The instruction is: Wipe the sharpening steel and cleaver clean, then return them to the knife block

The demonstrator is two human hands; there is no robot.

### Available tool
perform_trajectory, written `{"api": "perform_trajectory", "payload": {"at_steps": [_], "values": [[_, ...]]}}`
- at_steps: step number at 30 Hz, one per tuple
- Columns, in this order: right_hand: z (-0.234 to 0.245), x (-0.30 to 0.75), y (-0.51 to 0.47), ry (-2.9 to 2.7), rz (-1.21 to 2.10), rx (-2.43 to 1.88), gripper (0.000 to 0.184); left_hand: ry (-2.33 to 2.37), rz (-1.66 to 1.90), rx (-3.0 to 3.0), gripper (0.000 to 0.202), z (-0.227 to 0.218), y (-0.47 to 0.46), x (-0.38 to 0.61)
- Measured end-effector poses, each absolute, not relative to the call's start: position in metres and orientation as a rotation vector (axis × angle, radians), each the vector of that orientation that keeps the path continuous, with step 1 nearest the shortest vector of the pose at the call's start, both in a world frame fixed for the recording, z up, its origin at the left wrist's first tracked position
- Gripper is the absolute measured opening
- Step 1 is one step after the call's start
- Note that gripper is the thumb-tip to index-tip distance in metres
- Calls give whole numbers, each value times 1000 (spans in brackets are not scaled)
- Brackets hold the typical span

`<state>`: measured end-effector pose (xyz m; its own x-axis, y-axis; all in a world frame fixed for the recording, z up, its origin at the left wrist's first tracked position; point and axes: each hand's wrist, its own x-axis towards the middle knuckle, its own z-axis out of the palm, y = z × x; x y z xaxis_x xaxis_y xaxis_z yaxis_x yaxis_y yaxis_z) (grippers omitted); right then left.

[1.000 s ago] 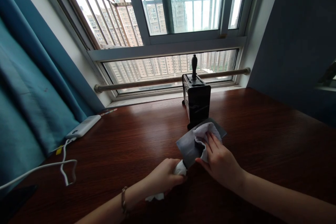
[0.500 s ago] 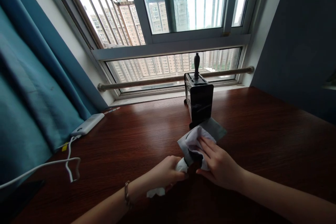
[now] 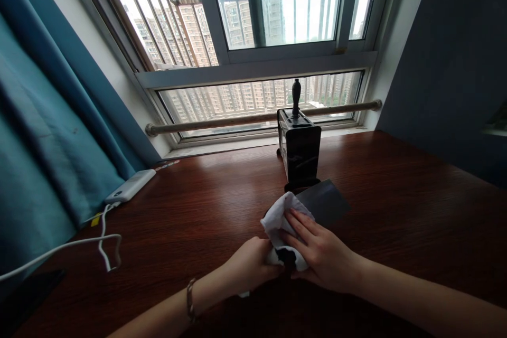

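Observation:
My left hand [image 3: 253,262] is closed around the handle of a cleaver, with some white material [image 3: 274,257] showing between the hand and the blade. The cleaver's broad grey blade [image 3: 324,203] points up and to the right, above the table. Against its near part, my right hand [image 3: 322,249] presses a bunched white cloth [image 3: 280,216], fingers bent over the folds. The cloth hides much of the blade near the handle. Just behind the blade stands a black knife block [image 3: 303,153] with one dark handle [image 3: 296,96] sticking up.
The brown wooden table [image 3: 190,211] reaches to a barred window with a horizontal rail [image 3: 222,124]. At left lie a white power strip [image 3: 132,186] and a white cable [image 3: 105,237], beside a blue curtain [image 3: 59,105]. A dark flat object [image 3: 29,293] lies at the lower left.
My right hand and the cloth have shifted slightly left and down toward the handle. More of the blade's far end shows, and its face looks darker and turned.

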<state>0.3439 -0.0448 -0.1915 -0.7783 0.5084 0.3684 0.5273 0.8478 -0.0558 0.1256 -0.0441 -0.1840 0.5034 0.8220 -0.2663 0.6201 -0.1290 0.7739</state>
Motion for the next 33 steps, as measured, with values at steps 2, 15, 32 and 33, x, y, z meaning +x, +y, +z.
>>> {"api": "perform_trajectory", "payload": {"at_steps": [2, 15, 32, 33], "values": [[-192, 347, -38, -2574, -119, -879, 63, 1207, 216, 1941, 14, -184, -43, 125], [-186, 382, -1, -2099, -314, -1417, 56, 1089, 252, 1597, 15, -187, -40, 122], [-173, 401, 19, -737, 925, -1095, 45, 735, 240, 1030, 38, -186, -44, 108], [-174, 400, 20, -725, 974, -1077, 43, 654, 233, 933, 42, -188, -46, 106]]}}
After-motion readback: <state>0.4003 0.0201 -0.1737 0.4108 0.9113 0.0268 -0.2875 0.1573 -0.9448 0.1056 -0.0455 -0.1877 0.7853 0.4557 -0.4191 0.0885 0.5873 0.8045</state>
